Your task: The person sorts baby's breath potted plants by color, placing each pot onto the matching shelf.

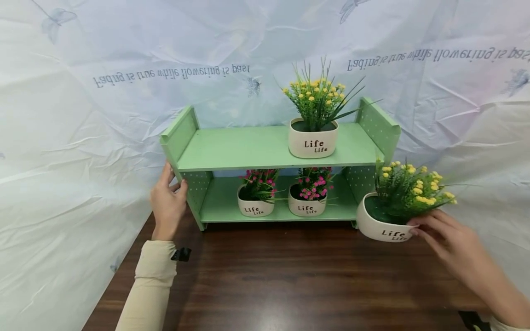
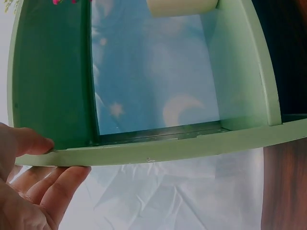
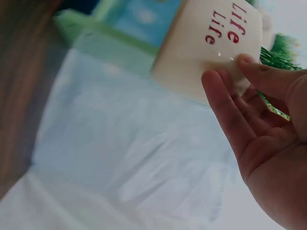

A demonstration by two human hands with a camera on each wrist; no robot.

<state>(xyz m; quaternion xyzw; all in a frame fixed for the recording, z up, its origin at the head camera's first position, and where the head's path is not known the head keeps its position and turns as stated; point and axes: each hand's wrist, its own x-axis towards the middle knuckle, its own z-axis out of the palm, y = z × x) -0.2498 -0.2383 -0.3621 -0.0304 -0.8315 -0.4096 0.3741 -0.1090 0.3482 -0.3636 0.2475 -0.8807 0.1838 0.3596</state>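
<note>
In the head view my right hand (image 1: 459, 250) holds a white flowerpot (image 1: 383, 225) with yellow flowers by its right end, thumb at the front. The pot is tilted and hangs off the right front of a green two-tier shelf (image 1: 232, 147). The right wrist view shows fingers and thumb on the lettered pot (image 3: 211, 52). On the shelf's left side panel, my left hand (image 1: 169, 202) grips the edge; in the left wrist view the thumb (image 2: 33, 142) lies on one side of the green panel (image 2: 192, 143) and the fingers on the other.
Another yellow-flowered pot (image 1: 313, 142) stands on the upper tier, right of middle. Two pots with pink flowers, a left one (image 1: 256, 207) and a right one (image 1: 307, 206), stand on the lower tier. The shelf rests on a dark wooden table (image 1: 281, 276), before a printed cloth (image 1: 232, 41).
</note>
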